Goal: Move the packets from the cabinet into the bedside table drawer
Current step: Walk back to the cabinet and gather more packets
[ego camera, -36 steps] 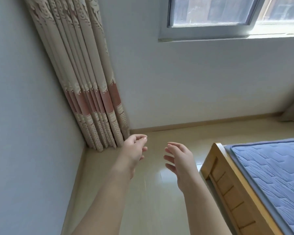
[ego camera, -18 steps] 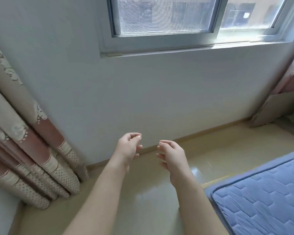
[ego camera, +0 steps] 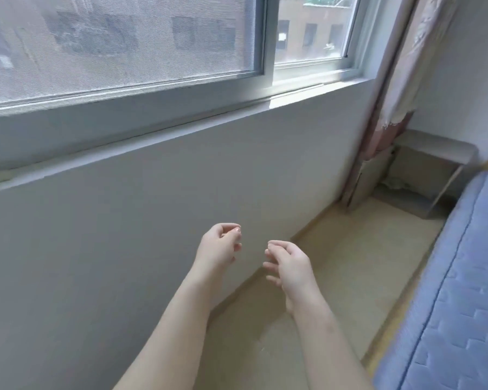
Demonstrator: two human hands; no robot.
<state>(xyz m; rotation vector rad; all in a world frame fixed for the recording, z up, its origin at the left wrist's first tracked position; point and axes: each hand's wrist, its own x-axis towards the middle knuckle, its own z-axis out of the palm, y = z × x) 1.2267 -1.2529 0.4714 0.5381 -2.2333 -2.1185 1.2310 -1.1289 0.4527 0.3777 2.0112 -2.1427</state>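
Your left hand (ego camera: 220, 247) and right hand (ego camera: 290, 264) hang side by side above the floor (ego camera: 350, 249), apart, fingers loosely curled, gripping nothing. The nightstand (ego camera: 434, 149) stands well ahead in the far corner, between the curtain (ego camera: 400, 80) and the bed (ego camera: 448, 291).

L hand (ego camera: 219, 247) & R hand (ego camera: 292, 267) bare, forearms (ego camera: 181, 319) bare too.
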